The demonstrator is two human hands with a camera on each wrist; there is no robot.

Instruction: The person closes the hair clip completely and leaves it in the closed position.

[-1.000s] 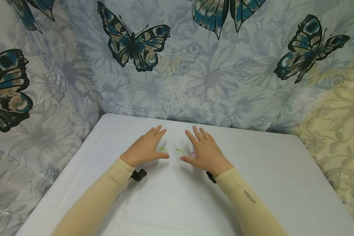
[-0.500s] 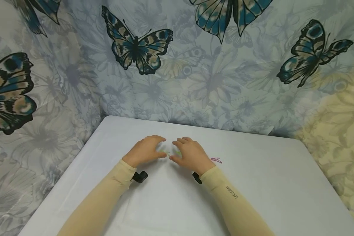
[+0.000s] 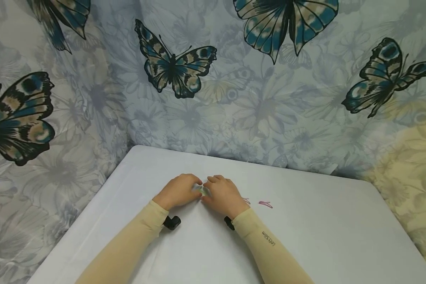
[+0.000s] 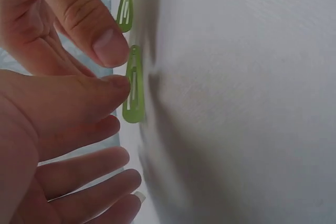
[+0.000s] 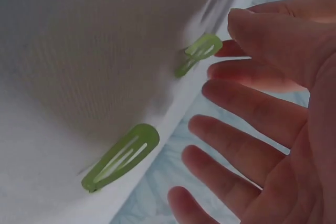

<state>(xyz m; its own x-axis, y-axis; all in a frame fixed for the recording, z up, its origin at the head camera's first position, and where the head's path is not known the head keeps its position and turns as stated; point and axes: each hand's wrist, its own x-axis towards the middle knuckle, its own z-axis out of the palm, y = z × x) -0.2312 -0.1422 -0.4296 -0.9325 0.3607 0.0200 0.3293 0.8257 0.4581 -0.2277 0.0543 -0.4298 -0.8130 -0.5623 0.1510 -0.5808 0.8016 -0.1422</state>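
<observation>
Between my two hands, a pair of green snap hair clips shows as a small green patch in the head view. My left hand [image 3: 177,191] has its thumb tip overlapping the edge of the nearer green hair clip [image 4: 134,103] in the left wrist view, its other fingers loosely spread. Beyond my right thumb there, a second green hair clip [image 4: 125,9] lies on the white surface. My right hand [image 5: 262,119] has its fingers spread beside the clips and grips nothing; one green clip [image 5: 122,157] lies left of its fingers, another [image 5: 202,52] near the fingertips.
A pink hair clip [image 3: 266,204] lies on the white table [image 3: 323,236] to the right of my right hand. Another pink clip [image 3: 246,200] is partly hidden by that hand. Behind the table's far edge hangs a butterfly-patterned cloth [image 3: 262,114].
My right hand has moved left until it nearly meets my left hand, uncovering the pink clips. The fingers of both hands have drawn in around the green clips. The head view has tilted slightly upward.
</observation>
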